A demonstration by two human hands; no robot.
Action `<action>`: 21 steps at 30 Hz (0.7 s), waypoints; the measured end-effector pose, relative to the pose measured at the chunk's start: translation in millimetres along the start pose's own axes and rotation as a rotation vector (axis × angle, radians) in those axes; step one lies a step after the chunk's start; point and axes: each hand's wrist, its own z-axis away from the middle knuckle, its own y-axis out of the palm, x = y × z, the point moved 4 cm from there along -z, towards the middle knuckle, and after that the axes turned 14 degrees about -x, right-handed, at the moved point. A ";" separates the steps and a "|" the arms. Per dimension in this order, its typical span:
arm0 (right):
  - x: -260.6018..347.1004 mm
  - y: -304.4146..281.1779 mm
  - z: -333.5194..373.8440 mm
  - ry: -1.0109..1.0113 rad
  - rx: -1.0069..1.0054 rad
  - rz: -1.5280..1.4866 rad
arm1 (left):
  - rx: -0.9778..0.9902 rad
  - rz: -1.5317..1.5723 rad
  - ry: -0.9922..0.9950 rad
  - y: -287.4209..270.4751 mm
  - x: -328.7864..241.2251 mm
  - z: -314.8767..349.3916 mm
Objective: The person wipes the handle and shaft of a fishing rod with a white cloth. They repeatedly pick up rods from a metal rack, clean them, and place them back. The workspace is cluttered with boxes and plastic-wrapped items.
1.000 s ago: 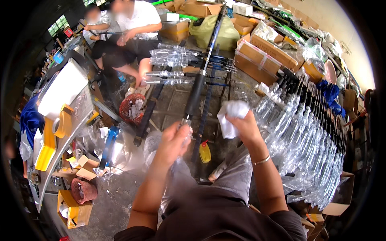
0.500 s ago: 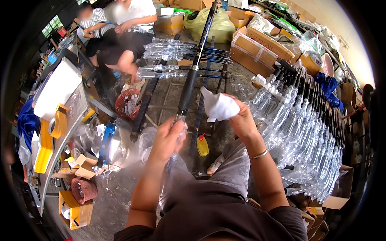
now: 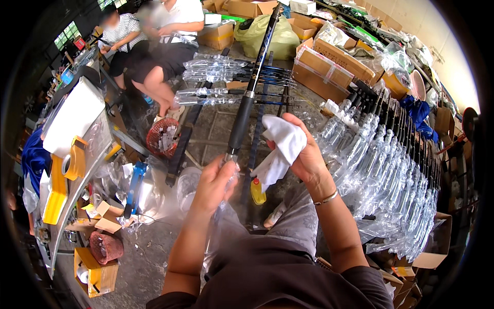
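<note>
My left hand is closed round the lower end of a fishing rod, where clear plastic wrap covers the part under the black foam grip. The rod slants up and away from me, its dark shaft reaching the top of the picture. To the right of the grip, my right hand holds a white cloth between thumb and fingers. The cloth hangs loosely and is apart from the rod. Beyond, several plastic-wrapped rods lie across a dark metal rack.
A long row of plastic-wrapped rods leans at the right. Cardboard boxes stand behind. On the floor are a red basket and a yellow bottle. A table with tape rolls is at left. Two people sit at the far left.
The white cloth has turned and opened out, now hanging lower toward the left. My right hand has shifted slightly and its fingers have turned upward. The left hand stays on the rod.
</note>
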 end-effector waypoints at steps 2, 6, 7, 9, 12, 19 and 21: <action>-28.0 -43.7 -7.1 0.181 -0.074 -0.067 | -0.013 0.006 -0.046 4.1 3.1 5.1; -63.4 -76.3 10.8 0.347 -0.097 -0.422 | 0.007 -0.013 -0.042 -1.2 10.3 -1.4; -53.3 -70.7 9.3 0.317 -0.106 -0.299 | -0.007 0.021 -0.063 -1.2 10.5 -0.6; -22.4 -41.4 6.5 0.206 -0.174 -0.116 | -0.018 0.014 -0.080 -0.3 12.2 0.4; -12.4 -49.1 -4.9 0.146 -0.011 -0.036 | -0.012 -0.027 -0.042 4.0 7.3 2.6; -39.8 -107.5 6.7 0.289 -0.488 0.192 | 0.010 0.009 -0.071 10.5 14.8 2.7; -33.8 -93.6 1.2 0.233 -0.328 0.131 | 0.006 -0.008 -0.070 5.9 15.2 -0.2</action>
